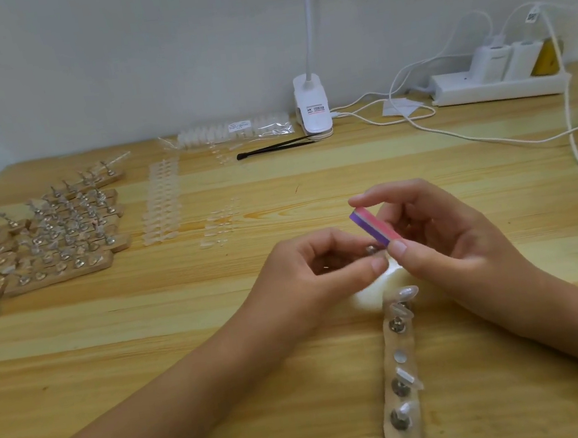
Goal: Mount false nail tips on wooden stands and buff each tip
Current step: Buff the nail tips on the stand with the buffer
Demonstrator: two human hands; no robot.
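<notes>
My right hand [442, 234] pinches a small pink and purple buffer block [374, 226] between thumb and forefinger, tilted over the middle of the desk. My left hand [324, 269] pinches a small metal nail holder [371, 250] right under the block's lower end; whether it carries a tip is hidden by my fingers. Below my hands lies a wooden stand [399, 370] with several metal holders, some carrying clear nail tips [407, 292]. One magnet spot [399, 356] on it is bare.
Many wooden stands with mounted tips [59, 236] crowd the left of the desk. Strips of loose clear tips [162, 203] and a bag of tips [234, 130] lie behind. Black tweezers [273, 146], a clip lamp [312, 107], white cables [491, 138] and a power strip [499, 85] sit at the back.
</notes>
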